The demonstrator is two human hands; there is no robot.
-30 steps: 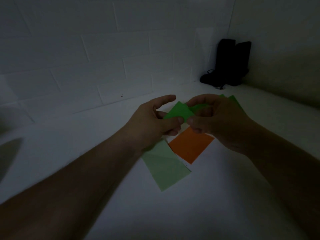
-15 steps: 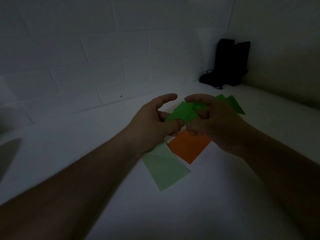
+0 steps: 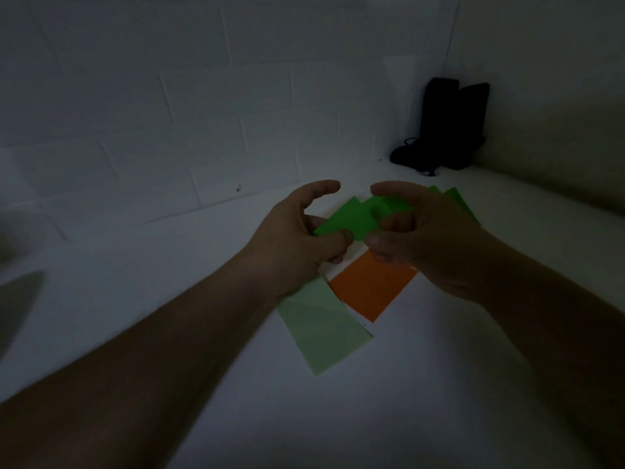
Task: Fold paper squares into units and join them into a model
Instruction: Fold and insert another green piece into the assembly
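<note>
The left hand is pinched on the left end of the bright green paper, held above the middle of the tabletop; the right hand is clamped on its right end. The sheet is judged light, limp and easily creased, so it is best gripped at edges and folds.

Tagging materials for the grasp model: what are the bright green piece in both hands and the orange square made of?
Bright green piece: looks like thin matte paper, with sharp creases and flat folded flaps; left hand and right hand pinch it. Orange square: likely the same paper, lying flat, crisp edges, no gloss, though the light is dim.
</note>
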